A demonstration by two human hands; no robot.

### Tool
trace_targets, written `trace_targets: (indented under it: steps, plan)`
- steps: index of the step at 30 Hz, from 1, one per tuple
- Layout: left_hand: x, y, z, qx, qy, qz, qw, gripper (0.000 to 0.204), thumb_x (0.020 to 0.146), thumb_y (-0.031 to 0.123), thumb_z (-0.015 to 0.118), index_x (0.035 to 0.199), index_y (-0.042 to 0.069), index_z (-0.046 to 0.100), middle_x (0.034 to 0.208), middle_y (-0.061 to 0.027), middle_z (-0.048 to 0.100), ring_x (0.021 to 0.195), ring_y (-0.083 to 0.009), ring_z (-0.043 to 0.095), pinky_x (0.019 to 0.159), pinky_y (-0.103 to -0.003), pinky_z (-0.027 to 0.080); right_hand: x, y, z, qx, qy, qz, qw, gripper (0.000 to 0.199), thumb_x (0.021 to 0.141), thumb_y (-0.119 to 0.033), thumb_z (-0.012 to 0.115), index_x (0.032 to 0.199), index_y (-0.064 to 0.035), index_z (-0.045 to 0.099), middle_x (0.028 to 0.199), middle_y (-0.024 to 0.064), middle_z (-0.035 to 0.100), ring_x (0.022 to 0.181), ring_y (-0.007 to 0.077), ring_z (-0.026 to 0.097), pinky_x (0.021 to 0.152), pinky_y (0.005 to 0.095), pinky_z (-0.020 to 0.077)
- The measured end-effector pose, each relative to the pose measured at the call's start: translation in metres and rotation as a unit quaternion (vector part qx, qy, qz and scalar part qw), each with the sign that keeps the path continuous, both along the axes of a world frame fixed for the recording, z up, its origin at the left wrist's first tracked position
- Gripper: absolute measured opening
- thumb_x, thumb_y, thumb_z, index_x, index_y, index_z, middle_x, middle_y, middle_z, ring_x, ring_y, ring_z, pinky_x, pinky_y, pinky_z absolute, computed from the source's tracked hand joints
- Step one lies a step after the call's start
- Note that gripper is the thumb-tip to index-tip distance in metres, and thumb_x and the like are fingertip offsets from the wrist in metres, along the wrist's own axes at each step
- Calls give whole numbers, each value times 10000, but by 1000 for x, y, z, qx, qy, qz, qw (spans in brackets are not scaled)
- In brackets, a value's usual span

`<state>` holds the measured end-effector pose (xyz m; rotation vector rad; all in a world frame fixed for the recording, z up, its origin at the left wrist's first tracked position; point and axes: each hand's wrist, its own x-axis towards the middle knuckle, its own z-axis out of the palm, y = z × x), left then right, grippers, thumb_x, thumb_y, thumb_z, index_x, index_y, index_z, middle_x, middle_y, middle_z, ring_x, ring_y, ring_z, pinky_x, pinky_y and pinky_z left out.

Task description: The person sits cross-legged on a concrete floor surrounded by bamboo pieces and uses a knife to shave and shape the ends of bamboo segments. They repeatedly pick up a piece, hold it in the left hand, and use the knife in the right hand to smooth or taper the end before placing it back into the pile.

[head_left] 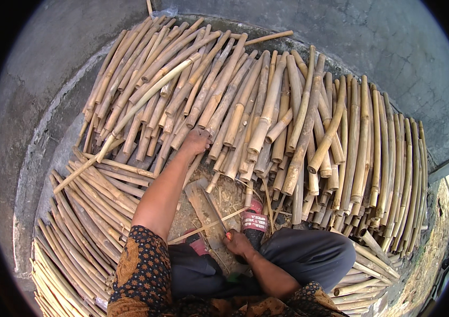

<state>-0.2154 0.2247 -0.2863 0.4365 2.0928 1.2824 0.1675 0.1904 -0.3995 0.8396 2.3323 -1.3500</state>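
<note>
My left hand (197, 140) reaches forward to the big pile of bamboo poles. Its fingers are closed around the near end of one bamboo pole (219, 100), partly hidden by the hand. Lower down, between my knees, my right hand (239, 245) grips the orange handle of a knife (216, 211). The long narrow blade points forward and left, over a flat wooden board (199, 205) on the ground. A thin bamboo strip (208, 226) lies crosswise by the blade.
Poles are stacked against a curved grey concrete wall (383, 42). More cut poles (84, 211) lie at my left, and others (367, 282) beside my right knee. One long pale pole (145, 100) slants across the stack. My foot in a red-and-black shoe (255, 221) stands close to the knife.
</note>
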Motion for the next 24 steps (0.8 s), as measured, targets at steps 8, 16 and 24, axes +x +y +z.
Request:
trace_targets:
  steps: [8,16,24]
  plan:
    - [-7,3,29,-102,44,101,989,580,1029,468,505,1116,-83,665,922,-183,725,783,-302,709,791,-426,556,-4,2,1,-10,-26,8,1000,463,917,-418,627,1149,-18,634,1060,275,692,1039,454,659,891,489,516]
    - [16,21,11,-134,202,97,965,601,935,431,644,1216,-99,621,1222,-320,652,1156,-419,639,968,-489,500,-1,3,-1,-12,-18,22,1000,498,930,-453,619,1148,-6,628,1048,289,690,1046,456,656,896,494,516]
    - [-1,12,34,-114,27,30,993,538,941,383,660,1261,-45,600,1148,-227,693,997,-312,684,912,-437,539,-3,3,1,0,-23,24,999,508,928,-457,620,1160,-6,630,1061,291,692,1050,457,657,900,494,517]
